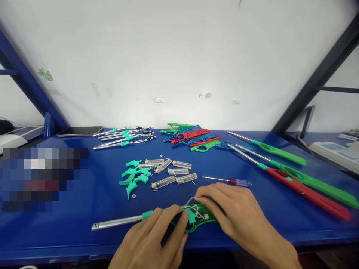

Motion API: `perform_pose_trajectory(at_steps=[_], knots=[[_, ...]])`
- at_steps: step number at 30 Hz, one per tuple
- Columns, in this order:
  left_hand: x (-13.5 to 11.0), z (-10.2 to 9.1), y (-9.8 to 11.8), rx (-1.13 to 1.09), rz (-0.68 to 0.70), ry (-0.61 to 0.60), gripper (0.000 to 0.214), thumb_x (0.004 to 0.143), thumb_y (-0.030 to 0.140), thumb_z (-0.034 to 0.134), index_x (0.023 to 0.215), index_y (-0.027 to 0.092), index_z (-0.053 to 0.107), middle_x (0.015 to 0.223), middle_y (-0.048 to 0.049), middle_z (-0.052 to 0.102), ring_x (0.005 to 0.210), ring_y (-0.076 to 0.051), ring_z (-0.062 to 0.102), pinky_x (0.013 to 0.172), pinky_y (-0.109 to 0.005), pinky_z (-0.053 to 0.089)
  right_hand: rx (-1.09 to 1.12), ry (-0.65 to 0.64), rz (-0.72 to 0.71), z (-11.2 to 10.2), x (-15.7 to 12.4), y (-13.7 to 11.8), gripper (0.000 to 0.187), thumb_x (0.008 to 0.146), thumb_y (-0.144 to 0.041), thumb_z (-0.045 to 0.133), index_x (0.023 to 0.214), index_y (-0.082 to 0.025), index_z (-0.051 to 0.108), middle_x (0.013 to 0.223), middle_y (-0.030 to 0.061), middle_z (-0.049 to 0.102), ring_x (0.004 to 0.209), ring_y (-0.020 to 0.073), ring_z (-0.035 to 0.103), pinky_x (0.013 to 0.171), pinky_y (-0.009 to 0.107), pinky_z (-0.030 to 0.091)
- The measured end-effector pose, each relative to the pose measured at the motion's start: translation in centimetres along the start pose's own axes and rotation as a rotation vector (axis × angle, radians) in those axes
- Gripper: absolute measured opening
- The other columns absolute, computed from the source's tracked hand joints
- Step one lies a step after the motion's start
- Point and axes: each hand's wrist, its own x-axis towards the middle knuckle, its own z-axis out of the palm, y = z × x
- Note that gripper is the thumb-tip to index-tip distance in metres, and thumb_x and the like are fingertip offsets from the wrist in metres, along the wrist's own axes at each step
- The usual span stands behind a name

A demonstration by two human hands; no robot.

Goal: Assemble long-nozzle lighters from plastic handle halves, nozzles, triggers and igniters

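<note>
My left hand [157,235] is closed on a half-open green lighter shell [196,227] lying at the table's front. From its left end sticks a metal barrel [117,223] with a teal collar. A teal trigger [192,216] and white wires [199,211] lie inside the shell, by my left fingertips. My right hand [238,213] rests over the shell's right end, finger and thumb pinched on a thin pale tube [191,199] that arches up from it. My palms and fingers hide part of the shell.
Behind my hands lie loose teal triggers [136,175], several clear fuel tanks [163,182] and a screwdriver [238,182]. Farther back are metal barrels with wires [114,143], coloured shell halves [190,135] and a phone [81,130]. Long lighters [305,192] lie right.
</note>
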Motion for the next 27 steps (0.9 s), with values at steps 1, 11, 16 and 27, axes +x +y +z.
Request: perform_pose_trajectory(at_steps=[1,11,16,27], knots=[[0.0,0.0,0.0,-0.005,0.004,-0.004,0.035,0.115,0.022,0.042,0.129,0.024,0.074,0.12,-0.0025,0.081,0.093,-0.021,0.083,0.077,-0.032,0.069,-0.001,0.005,0.003,0.0,0.0,0.0,0.026,0.118,-0.03,0.045,0.11,-0.025,0.069,0.101,0.001,0.084,0.083,0.0148,0.079,0.077,0.024,0.054],[0.6,0.0,0.5,-0.017,-0.053,0.065,0.043,0.116,0.017,0.037,0.119,0.025,0.079,0.118,-0.0011,0.083,0.094,-0.021,0.083,0.082,-0.034,0.066,-0.015,0.05,0.02,0.2,0.0,0.0,0.021,0.116,-0.028,0.05,0.112,-0.024,0.071,0.103,0.0027,0.086,0.082,0.0162,0.082,0.077,0.024,0.055],[0.7,-0.1,0.4,-0.011,-0.047,0.06,0.043,0.117,0.021,0.036,0.119,0.026,0.078,0.119,-0.0008,0.083,0.094,-0.02,0.083,0.079,-0.033,0.065,-0.002,0.041,0.028,0.1,-0.1,-0.1,0.022,0.116,-0.03,0.051,0.112,-0.026,0.072,0.103,0.0,0.085,0.084,0.0159,0.082,0.078,0.024,0.056],[1.3,-0.8,0.3,0.075,0.02,-0.01,0.051,0.118,0.019,0.027,0.122,0.024,0.078,0.118,-0.0013,0.084,0.095,-0.019,0.084,0.077,-0.029,0.066,0.254,-0.067,0.077,-2.2,-1.8,0.0,0.006,0.108,-0.027,0.069,0.106,-0.032,0.073,0.098,-0.0095,0.078,0.085,0.0092,0.074,0.082,0.021,0.054]])
